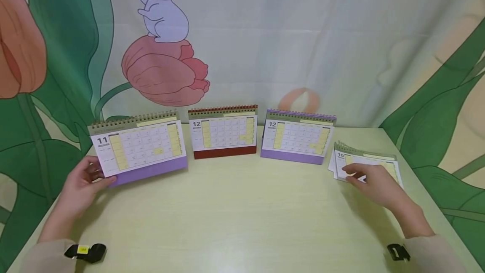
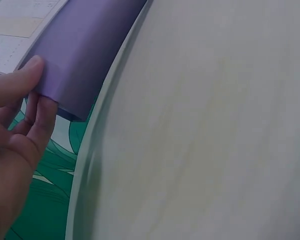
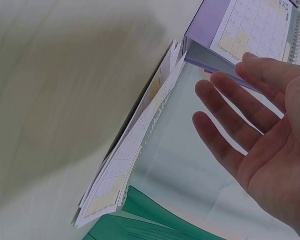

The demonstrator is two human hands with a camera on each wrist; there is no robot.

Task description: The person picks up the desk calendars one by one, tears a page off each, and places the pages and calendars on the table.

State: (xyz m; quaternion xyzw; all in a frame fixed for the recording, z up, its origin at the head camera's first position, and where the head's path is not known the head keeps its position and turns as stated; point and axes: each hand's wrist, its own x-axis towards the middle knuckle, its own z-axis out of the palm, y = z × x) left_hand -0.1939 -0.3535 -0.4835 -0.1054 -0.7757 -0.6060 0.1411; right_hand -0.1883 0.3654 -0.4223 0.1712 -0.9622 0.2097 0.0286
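My left hand (image 1: pixel 81 184) grips the lower left corner of a purple desk calendar (image 1: pixel 142 144) that shows page 11. The thumb (image 2: pixel 32 72) lies on its front, and the other fingers go round the side edge. The calendar stands tilted, with a spiral binding along its top. On the right, loose calendar pages (image 1: pixel 358 155) lie in an uneven stack, the top one marked 10. Above this stack hovers my right hand (image 1: pixel 375 182), its fingers relaxed and spread with nothing held, as the right wrist view shows. That view has the pages (image 3: pixel 134 145) apart from the fingers.
A red-based calendar (image 1: pixel 224 132) and a second purple calendar (image 1: pixel 297 136), both on page 12, stand in the middle at the back of the pale table (image 1: pixel 235 218). Behind them hangs a curtain (image 1: pixel 242 54) printed with flowers and a white animal.
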